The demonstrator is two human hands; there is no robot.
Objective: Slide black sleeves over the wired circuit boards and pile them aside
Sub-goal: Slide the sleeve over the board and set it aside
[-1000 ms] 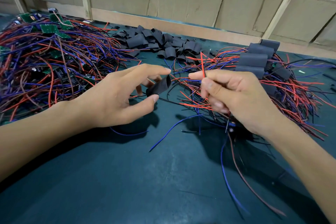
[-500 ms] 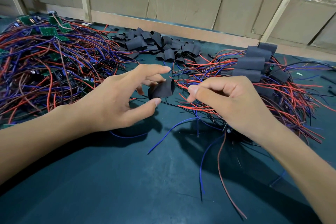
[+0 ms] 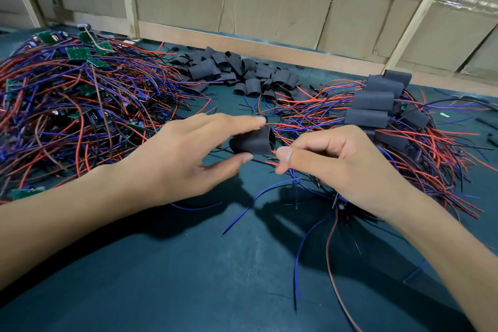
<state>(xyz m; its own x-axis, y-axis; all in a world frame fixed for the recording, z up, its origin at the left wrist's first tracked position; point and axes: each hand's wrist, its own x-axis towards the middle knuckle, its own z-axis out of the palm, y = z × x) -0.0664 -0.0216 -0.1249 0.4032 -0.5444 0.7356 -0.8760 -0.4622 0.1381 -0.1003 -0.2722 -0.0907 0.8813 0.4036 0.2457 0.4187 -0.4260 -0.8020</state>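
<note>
My left hand (image 3: 186, 159) pinches a black sleeve (image 3: 253, 141) between thumb and fingers, its open end facing right. My right hand (image 3: 339, 162) pinches thin red and black wire ends (image 3: 270, 160) just at the sleeve's mouth. The board those wires belong to is hidden under my right hand; blue and brown wires (image 3: 318, 245) trail from it across the green mat. Bare green circuit boards (image 3: 78, 52) with tangled wires fill the left. Loose black sleeves (image 3: 242, 73) are heaped at the back. Sleeved boards (image 3: 373, 101) are stacked at the right.
A dark green mat (image 3: 188, 277) covers the table. Cardboard panels and wooden battens (image 3: 269, 8) close off the far edge. Red and blue wires (image 3: 431, 159) of the sleeved stack spread out at the right.
My right hand has lowered the wire ends from upright and brought them to the sleeve's mouth. My left hand has turned the sleeve so that its opening faces the wires.
</note>
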